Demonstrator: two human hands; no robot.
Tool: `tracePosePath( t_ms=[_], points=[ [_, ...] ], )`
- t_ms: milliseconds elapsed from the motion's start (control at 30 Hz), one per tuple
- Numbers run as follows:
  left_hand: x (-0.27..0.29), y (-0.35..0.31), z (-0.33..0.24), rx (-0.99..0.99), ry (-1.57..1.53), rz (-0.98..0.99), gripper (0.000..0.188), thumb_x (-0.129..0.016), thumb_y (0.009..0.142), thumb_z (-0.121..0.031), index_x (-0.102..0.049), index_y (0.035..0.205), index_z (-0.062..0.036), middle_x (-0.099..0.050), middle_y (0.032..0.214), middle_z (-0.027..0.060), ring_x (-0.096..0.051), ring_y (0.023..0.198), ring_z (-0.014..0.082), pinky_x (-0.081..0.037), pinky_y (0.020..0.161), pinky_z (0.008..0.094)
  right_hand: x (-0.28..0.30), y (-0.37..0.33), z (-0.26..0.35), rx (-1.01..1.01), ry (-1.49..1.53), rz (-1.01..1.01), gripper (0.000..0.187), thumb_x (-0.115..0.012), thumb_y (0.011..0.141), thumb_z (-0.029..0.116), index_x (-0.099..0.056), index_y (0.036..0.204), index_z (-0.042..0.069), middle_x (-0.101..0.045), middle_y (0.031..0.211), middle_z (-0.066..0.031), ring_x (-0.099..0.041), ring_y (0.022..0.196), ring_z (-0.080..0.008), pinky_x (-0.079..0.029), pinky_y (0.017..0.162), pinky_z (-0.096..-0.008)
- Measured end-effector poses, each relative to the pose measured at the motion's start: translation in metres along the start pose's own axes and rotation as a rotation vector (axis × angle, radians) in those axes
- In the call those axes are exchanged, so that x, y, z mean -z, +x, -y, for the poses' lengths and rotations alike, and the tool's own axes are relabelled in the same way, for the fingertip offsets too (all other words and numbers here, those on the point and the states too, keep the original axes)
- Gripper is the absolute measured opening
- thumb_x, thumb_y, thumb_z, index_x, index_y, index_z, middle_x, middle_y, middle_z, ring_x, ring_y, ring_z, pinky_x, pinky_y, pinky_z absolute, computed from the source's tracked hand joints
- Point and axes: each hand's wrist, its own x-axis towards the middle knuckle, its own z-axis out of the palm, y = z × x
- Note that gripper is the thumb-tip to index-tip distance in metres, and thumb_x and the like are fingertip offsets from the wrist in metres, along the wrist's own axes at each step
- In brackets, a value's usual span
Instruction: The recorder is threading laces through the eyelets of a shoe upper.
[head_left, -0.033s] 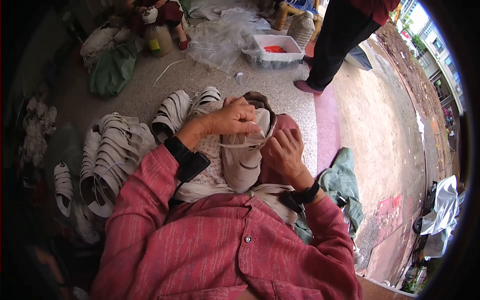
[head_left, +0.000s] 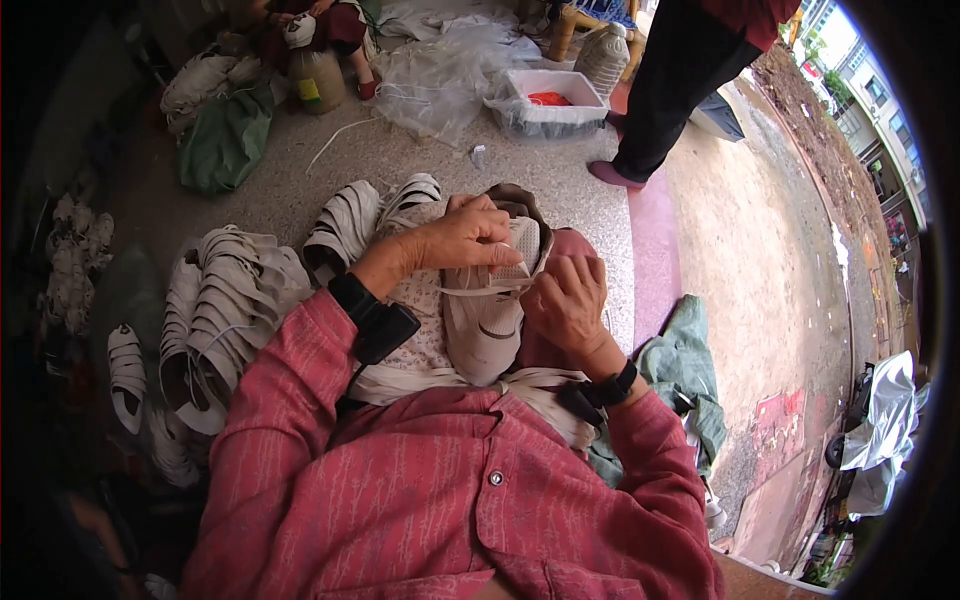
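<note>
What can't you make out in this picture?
Head view: whether the right hand grips the lace, hidden by its curled fingers.
Head view: part of the shoe, covered by the left hand.
Head view: the head of the standing person, cut off by the top edge.
Head view: what the red item is, too small to tell.

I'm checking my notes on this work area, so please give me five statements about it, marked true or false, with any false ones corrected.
1. The shoe has its toe toward the wearer's body. True.
2. The right hand is spread wide open. False: the right hand has curled fingers.
3. The left hand touches the shoe. True.
4. The stacked pale shoe parts lie to the wearer's right. False: the stacked pale shoe parts lie to the left.
5. The white box holds something orange-red. True.
</note>
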Motion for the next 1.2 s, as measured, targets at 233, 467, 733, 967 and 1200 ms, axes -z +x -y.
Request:
tracePosePath(
  t_ms=[233,467,733,967,1200],
  points=[
    [0.007,0.001,-0.01,0.126,-0.504,-0.012,0.027,-0.06,0.093,-0.034,-0.073,0.086,-0.0118,-0.05,0.072,-0.0054,-0.044,0.079,0.009,-0.035,0.08,0.0252,0.009,0.016,-0.01,0.091,0.173,0.054,0.025,-0.064,0.065,0.012,-0.055,0.088,0.006,-0.054,0.109,-0.0111,-0.052,0.107,-0.0314,-0.036,0.096,-0.0449],
    [-0.005,-0.001,0.003,0.313,-1.161,-0.203,0.036,-0.056,0.097,-0.032,-0.067,0.11,0.0001,-0.056,0.083,-0.0053,-0.047,0.079,0.0065,-0.039,0.075,0.0203,0.009,0.027,-0.014,-0.009,0.358,0.158,0.026,-0.066,0.069,0.012,-0.055,0.091,0.009,-0.058,0.095,-0.0075,-0.054,0.092,-0.0288,-0.037,0.086,-0.0403],
    [-0.008,-0.06,-0.034,0.255,-0.016,-0.788,0.029,-0.061,0.094,-0.032,-0.064,0.105,-0.0053,-0.061,0.091,0.0009,-0.056,0.087,0.0105,-0.044,0.077,0.0235,-0.009,0.019,-0.01,-0.23,0.582,0.077,0.023,-0.065,0.079,0.0,-0.057,0.099,0.008,-0.058,0.088,-0.0026,-0.053,0.075,-0.0175,-0.041,0.072,-0.0305],
    [-0.038,-0.121,-0.041,0.782,-1.761,-0.289,0.036,-0.054,0.097,-0.038,-0.053,0.118,-0.0089,-0.058,0.089,0.001,-0.053,0.068,0.0112,-0.043,0.055,0.0264,-0.012,0.02,-0.005,-0.41,1.022,0.117,0.024,-0.061,0.081,-0.006,-0.056,0.102,0.004,-0.058,0.091,-0.0041,-0.054,0.082,-0.0164,-0.044,0.076,-0.0289],
    [-0.015,-0.111,-0.036,0.258,-1.745,-0.637,0.024,-0.053,0.098,-0.031,-0.056,0.109,-0.0099,-0.05,0.085,-0.0018,-0.05,0.074,0.0108,-0.042,0.063,0.0262,0.021,0.016,0.003,-0.528,1.404,0.393,0.016,-0.056,0.083,0.001,-0.058,0.099,0.003,-0.059,0.096,-0.0023,-0.054,0.093,-0.0136,-0.042,0.082,-0.0252]
  ],
)
